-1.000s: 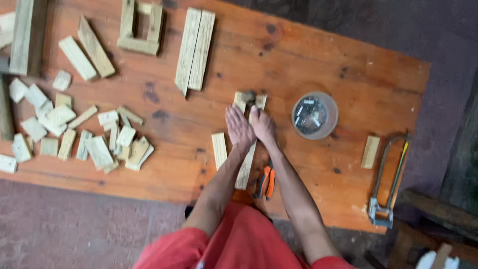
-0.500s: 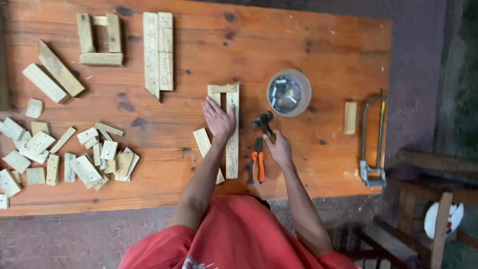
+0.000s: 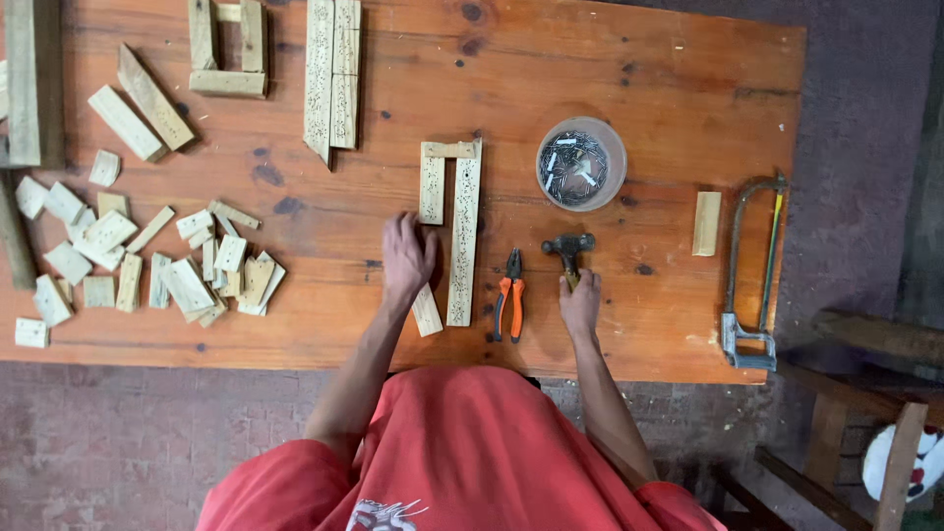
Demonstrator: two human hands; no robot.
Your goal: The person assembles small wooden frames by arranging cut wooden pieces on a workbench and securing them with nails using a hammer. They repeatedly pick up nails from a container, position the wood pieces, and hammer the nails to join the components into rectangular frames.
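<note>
My left hand (image 3: 407, 258) lies flat on a short wooden slat (image 3: 426, 311), just left of a partly joined wooden frame (image 3: 462, 231) of pale slats. My right hand (image 3: 580, 305) grips the handle of a hammer (image 3: 568, 248) whose dark head rests on the orange-brown table (image 3: 639, 79). Orange-handled pliers (image 3: 511, 293) lie between the frame and the hammer. A round clear bowl of nails (image 3: 580, 164) stands just beyond the hammer head.
A hacksaw (image 3: 752, 265) lies near the table's right edge, with a small wood block (image 3: 706, 223) beside it. Several offcuts (image 3: 147, 261) are heaped at the left. Long slats (image 3: 331, 74) and another frame (image 3: 226, 49) lie at the far side.
Both hands were on the frame; then the right hand moved right, past the pliers, and took hold of the hammer. The left hand slid down to the loose slat.
</note>
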